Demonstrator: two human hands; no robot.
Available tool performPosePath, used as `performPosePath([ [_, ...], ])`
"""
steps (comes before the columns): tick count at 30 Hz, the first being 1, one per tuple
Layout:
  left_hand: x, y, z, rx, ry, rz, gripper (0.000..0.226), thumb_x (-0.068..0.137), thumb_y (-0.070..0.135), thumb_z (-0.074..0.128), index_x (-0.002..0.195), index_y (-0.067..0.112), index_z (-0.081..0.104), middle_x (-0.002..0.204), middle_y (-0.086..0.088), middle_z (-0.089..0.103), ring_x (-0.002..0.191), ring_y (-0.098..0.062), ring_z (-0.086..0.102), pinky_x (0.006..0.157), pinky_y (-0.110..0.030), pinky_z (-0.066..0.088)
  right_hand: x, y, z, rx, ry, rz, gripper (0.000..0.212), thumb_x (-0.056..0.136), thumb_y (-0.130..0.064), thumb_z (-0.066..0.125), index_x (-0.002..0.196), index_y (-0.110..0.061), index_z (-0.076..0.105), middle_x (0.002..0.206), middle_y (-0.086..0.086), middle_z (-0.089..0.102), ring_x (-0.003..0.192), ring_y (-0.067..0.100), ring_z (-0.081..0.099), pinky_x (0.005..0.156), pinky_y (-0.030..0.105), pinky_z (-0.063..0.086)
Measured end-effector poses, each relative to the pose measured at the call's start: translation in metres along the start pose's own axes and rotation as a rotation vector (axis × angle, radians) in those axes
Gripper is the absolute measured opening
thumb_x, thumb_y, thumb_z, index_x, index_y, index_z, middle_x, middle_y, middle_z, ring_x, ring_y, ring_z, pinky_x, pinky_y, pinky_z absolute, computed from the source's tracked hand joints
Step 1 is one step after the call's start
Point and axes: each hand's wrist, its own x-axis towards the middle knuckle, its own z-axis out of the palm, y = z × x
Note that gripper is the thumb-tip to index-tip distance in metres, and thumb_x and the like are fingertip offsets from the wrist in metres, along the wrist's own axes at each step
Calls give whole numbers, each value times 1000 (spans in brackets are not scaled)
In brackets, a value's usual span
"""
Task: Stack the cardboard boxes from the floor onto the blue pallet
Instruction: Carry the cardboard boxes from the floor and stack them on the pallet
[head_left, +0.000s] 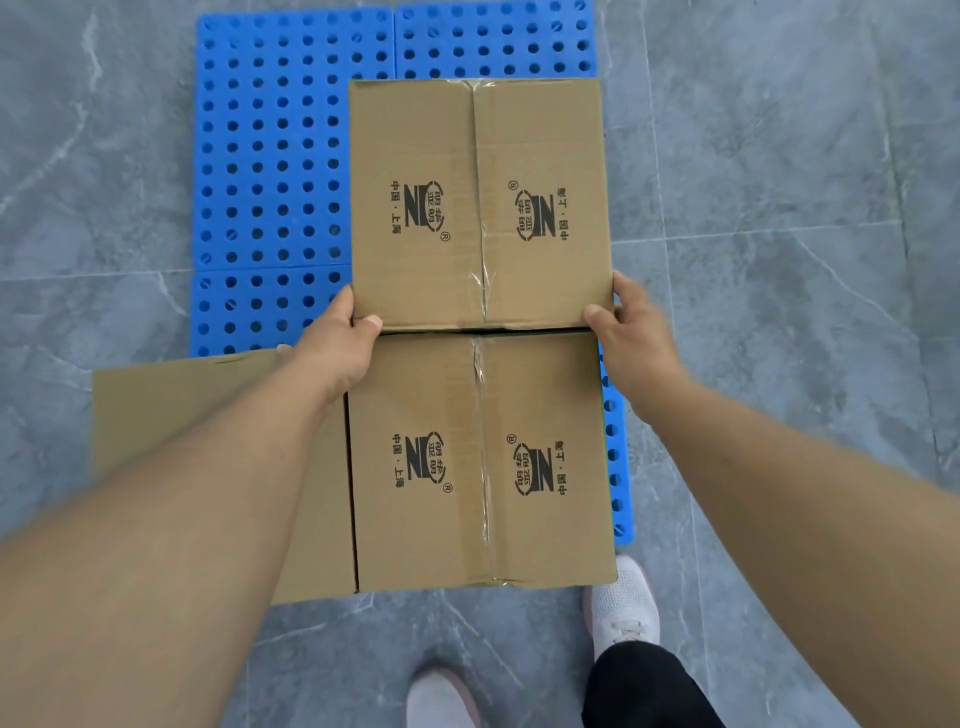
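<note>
A blue perforated pallet (270, 156) lies on the grey floor. Three taped cardboard boxes with black logos sit on it. The far box (478, 202) is on the right half, and both my hands hold its near corners. My left hand (337, 348) grips the near-left corner with the thumb on top. My right hand (634, 332) grips the near-right corner the same way. A second box (478, 462) sits right in front of it, edges touching. A third box (208, 415) lies at the near left, largely hidden under my left forearm.
Grey marbled floor tiles (779, 208) surround the pallet. My two feet in pale shoes (623, 608) stand just in front of the near box. The pallet's left half and far edge show bare blue holes.
</note>
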Motion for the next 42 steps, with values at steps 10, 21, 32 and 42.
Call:
performPosePath([
  [10, -6, 14, 15, 245, 39, -191, 54, 100, 36, 25, 148, 32, 1, 154, -11, 17, 142, -38, -2, 116, -46, 1, 3, 12, 7, -90, -16, 19, 44, 96, -29, 42, 140, -29, 35, 128, -2, 56, 112, 18, 54, 97, 41, 45],
  [21, -67, -28, 32, 272, 431, 78, 53, 91, 36, 50, 138, 15, 39, 133, -11, 42, 121, -29, 36, 100, -39, 31, -45, 19, 10, -224, 84, 207, 68, 81, -54, 59, 133, -14, 41, 126, 2, 52, 103, 19, 52, 79, 33, 41],
  [32, -87, -42, 61, 482, 260, 164, 70, 90, 46, 50, 146, 13, 23, 150, -4, 20, 132, -24, 23, 109, -34, 24, -48, 29, 19, -263, 56, 165, 17, 92, -36, 49, 92, -18, 51, 76, -8, 50, 66, 4, 44, 51, 23, 28],
  [42, -99, -35, 50, 390, 230, 182, 70, 90, 46, 48, 148, 20, 18, 153, -3, 19, 136, -24, 23, 110, -36, 22, -63, 6, 12, -371, 66, 99, 35, 88, -37, 55, 110, -11, 48, 101, 0, 54, 88, 20, 54, 73, 36, 45],
])
